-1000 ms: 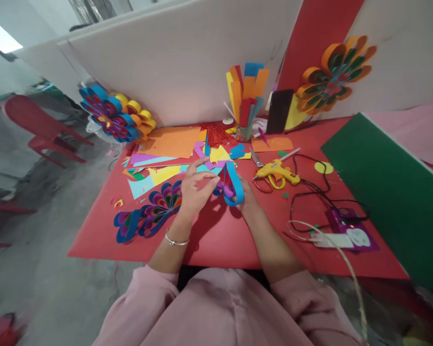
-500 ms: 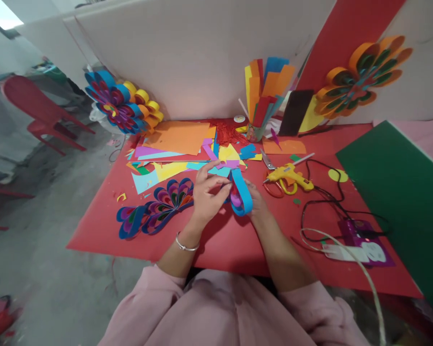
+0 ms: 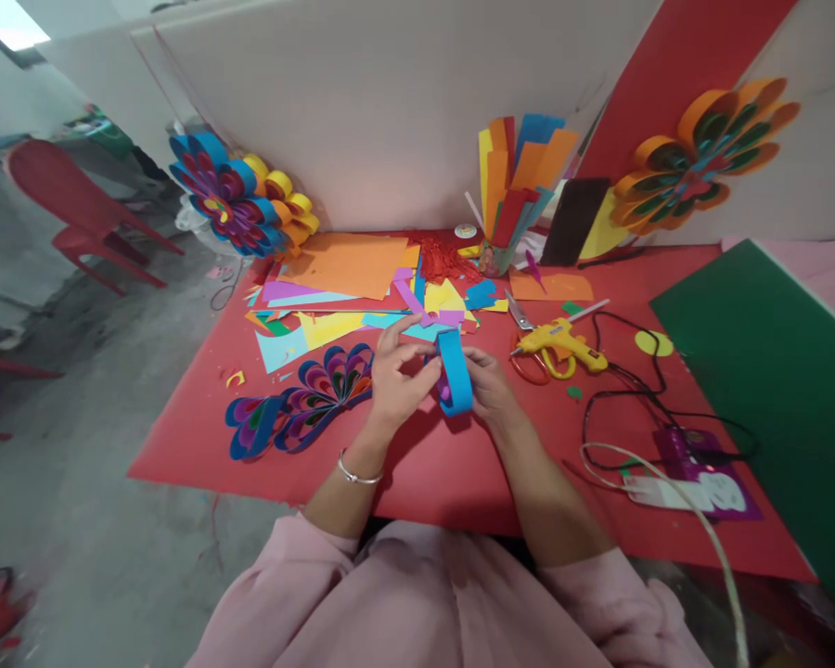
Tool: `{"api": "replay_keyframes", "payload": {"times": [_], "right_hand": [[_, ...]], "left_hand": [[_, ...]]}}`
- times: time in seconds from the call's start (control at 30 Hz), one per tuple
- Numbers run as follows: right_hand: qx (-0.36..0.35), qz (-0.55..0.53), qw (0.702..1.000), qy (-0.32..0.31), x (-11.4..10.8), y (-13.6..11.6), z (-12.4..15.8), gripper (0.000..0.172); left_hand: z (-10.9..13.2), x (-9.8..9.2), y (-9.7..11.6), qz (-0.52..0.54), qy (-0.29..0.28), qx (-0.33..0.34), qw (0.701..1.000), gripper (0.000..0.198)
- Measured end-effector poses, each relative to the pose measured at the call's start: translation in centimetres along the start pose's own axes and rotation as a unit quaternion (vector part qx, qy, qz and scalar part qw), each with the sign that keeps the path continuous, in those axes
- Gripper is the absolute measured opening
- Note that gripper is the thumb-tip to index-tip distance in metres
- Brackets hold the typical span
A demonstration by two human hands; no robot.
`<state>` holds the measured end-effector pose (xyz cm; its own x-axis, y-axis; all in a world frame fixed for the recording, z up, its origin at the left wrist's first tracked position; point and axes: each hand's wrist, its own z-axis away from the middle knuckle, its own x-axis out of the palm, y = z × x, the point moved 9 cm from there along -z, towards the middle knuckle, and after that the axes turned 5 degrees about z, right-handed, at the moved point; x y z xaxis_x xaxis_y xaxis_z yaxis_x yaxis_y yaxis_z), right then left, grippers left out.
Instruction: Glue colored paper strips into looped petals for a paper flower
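Note:
Between my hands, above the red table, is a looped paper petal, blue outside with purple paper inside. My left hand pinches its upper end with thumb and fingers. On the other side my right hand grips the same petal, its fingertips partly hidden behind the blue strip. To the left of my left hand lies a row of joined paper petals in blue, purple, red and green. A separate petal piece touches that row's left end.
A yellow glue gun lies right of my hands, beside scissors. Its black cord runs to a power strip. Paper sheets and scraps cover the back. A cup of paper strips and a green board stand farther out.
The petal has turned so its blue outer strip faces me more and its opening shows less. My right hand has shifted slightly, with more of its fingers showing.

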<state>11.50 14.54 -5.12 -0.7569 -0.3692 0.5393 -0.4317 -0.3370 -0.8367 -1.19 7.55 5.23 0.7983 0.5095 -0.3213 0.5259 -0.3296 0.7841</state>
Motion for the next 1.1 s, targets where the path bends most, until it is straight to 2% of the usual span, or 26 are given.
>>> {"api": "replay_keyframes", "payload": {"times": [0.23, 0.4, 0.5, 0.57, 0.63, 0.7, 0.77, 0.83, 0.93, 1.1], "right_hand": [[-0.046, 0.067, 0.996, 0.025, -0.5, -0.9, 0.2, 0.037], [-0.079, 0.093, 0.992, 0.032, -0.2, -1.7, 0.4, 0.033], [-0.113, 0.14, 0.983, 0.037, 0.4, -3.3, 0.8, 0.031], [-0.165, 0.212, 0.961, 0.061, 0.1, -5.4, 1.4, 0.029], [-0.219, 0.325, 0.912, 0.122, -1.1, -8.1, 2.3, 0.03], [-0.242, 0.461, 0.825, 0.22, -3.4, -10.7, 3.3, 0.034], [-0.207, 0.586, 0.714, 0.322, -6.3, -12.7, 4.2, 0.039], [-0.132, 0.67, 0.629, 0.371, -8.9, -13.4, 4.6, 0.051], [-0.037, 0.735, 0.569, 0.368, -11.2, -13.2, 4.7, 0.057], [0.061, 0.781, 0.53, 0.323, -12.5, -12.8, 4.3, 0.053]], "left_hand": [[-0.1, -0.1, -0.5, -0.006, -0.014, -0.005, 1.0, 0.008], [-0.1, 0.2, -1.2, 0.039, -0.034, -0.031, 0.998, 0.009], [-0.1, 0.0, -1.1, 0.048, -0.031, -0.022, 0.998, 0.011], [-0.2, -0.4, -0.7, 0.044, -0.011, -0.005, 0.999, 0.011], [-0.1, -0.9, -0.5, 0.031, 0.017, 0.009, 0.999, 0.011], [-0.1, -1.2, -0.5, 0.008, 0.037, 0.019, 0.999, 0.01], [0.0, -1.2, -0.4, -0.019, 0.049, 0.031, 0.998, 0.01], [0.1, -1.0, -0.2, -0.046, 0.054, 0.046, 0.996, 0.01], [0.3, -0.7, 0.3, -0.076, 0.058, 0.076, 0.993, 0.012], [0.5, -0.3, 1.3, -0.093, 0.062, 0.129, 0.985, 0.014]]}}
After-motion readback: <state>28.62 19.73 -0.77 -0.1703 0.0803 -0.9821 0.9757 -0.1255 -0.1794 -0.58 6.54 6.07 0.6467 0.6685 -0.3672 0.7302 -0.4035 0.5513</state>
